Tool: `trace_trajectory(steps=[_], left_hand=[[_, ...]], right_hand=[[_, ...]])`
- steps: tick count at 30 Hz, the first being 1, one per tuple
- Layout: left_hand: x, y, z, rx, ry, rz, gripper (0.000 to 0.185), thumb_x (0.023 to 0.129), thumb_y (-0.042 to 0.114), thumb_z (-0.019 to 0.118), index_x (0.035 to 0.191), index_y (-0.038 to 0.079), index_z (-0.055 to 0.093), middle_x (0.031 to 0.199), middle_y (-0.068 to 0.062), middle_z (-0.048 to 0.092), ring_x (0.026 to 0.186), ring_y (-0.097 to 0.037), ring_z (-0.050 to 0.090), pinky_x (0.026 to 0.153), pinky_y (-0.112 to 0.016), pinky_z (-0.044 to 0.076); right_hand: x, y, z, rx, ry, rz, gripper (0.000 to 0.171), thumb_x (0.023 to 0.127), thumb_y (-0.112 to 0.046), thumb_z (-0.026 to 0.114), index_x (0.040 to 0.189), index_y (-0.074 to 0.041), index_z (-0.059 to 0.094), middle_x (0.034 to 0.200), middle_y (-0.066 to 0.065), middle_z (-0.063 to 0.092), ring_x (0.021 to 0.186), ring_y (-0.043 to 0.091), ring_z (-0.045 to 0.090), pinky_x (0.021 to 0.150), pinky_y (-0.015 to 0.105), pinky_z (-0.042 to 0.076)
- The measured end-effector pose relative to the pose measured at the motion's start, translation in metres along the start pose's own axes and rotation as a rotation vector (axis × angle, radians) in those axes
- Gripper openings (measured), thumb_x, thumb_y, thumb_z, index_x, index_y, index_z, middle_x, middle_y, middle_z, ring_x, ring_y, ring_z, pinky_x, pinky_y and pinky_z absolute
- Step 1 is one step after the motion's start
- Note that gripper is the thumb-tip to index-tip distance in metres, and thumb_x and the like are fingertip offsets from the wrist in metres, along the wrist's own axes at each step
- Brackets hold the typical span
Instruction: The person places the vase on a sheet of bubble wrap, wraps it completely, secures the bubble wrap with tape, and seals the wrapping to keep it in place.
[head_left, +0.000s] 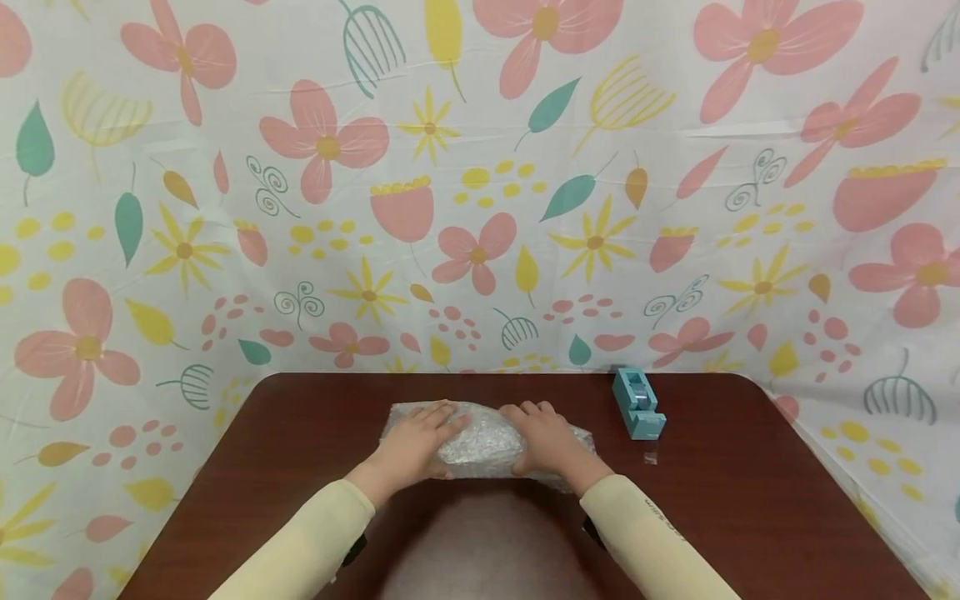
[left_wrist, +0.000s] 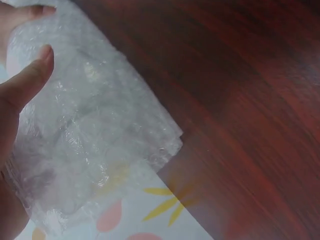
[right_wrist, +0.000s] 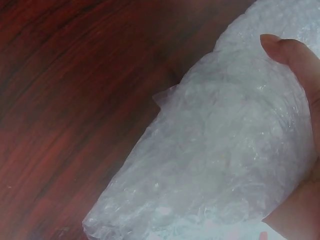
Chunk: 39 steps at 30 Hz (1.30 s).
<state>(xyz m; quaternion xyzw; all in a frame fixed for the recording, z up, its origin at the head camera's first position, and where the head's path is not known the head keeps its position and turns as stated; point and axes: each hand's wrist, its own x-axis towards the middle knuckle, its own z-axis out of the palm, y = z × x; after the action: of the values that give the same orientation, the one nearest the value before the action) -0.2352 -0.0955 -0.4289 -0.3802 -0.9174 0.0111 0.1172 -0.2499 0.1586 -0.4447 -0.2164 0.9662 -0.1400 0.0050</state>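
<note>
Left hand (head_left: 417, 440) and right hand (head_left: 551, 440) clasp bubble-wrap bundle (head_left: 480, 443); probably light, soft, slippery; best held broadly toward both ends.

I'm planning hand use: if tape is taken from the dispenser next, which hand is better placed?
Probably the right hand: the blue tape dispenser stands nearer it, with a clear tape strip at the near end. The left hand is farther off, on the left of the bubble-wrapped bundle.

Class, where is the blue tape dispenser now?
In the head view, the blue tape dispenser sits near the far edge of the table, right of the right hand and the bubble wrap.
</note>
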Motion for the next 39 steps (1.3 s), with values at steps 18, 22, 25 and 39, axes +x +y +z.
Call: trace_trajectory(steps=[18, 22, 25, 39], left_hand=[[0.002, -0.004, -0.014, -0.078, -0.054, 0.011, 0.083, 0.075, 0.048, 0.086, 0.146, 0.014, 0.058, 0.145, -0.013, 0.061, 0.135, -0.029, 0.059, 0.104, -0.044, 0.056], [-0.004, -0.002, -0.018, -0.134, -0.104, -0.012, 0.082, 0.076, 0.047, 0.086, 0.146, 0.016, 0.058, 0.146, -0.012, 0.061, 0.135, -0.028, 0.059, 0.099, -0.046, 0.057], [-0.008, 0.001, -0.022, -0.179, -0.137, -0.013, 0.080, 0.077, 0.045, 0.086, 0.146, 0.016, 0.058, 0.146, -0.013, 0.061, 0.135, -0.028, 0.059, 0.101, -0.045, 0.056], [-0.014, 0.006, -0.025, -0.197, -0.186, -0.030, 0.076, 0.081, 0.047, 0.083, 0.147, 0.019, 0.057, 0.149, -0.012, 0.058, 0.138, -0.029, 0.057, 0.103, -0.048, 0.055]], right_hand=[[0.001, 0.001, -0.005, 0.048, -0.088, 0.030, 0.080, 0.068, -0.022, 0.091, 0.140, -0.012, 0.058, 0.134, 0.015, 0.065, 0.119, 0.038, 0.058, 0.099, 0.053, 0.053], [-0.004, -0.001, -0.003, 0.072, -0.123, 0.040, 0.082, 0.067, -0.024, 0.092, 0.140, -0.014, 0.058, 0.134, 0.015, 0.065, 0.119, 0.038, 0.060, 0.097, 0.053, 0.054], [-0.012, -0.003, -0.004, 0.082, -0.137, 0.028, 0.084, 0.065, -0.026, 0.093, 0.140, -0.014, 0.058, 0.133, 0.014, 0.065, 0.118, 0.037, 0.060, 0.096, 0.054, 0.055], [-0.043, -0.022, -0.016, -0.010, 0.012, -0.149, 0.087, 0.078, -0.030, 0.085, 0.153, -0.014, 0.045, 0.154, 0.016, 0.049, 0.142, 0.039, 0.047, 0.108, 0.071, 0.041]])
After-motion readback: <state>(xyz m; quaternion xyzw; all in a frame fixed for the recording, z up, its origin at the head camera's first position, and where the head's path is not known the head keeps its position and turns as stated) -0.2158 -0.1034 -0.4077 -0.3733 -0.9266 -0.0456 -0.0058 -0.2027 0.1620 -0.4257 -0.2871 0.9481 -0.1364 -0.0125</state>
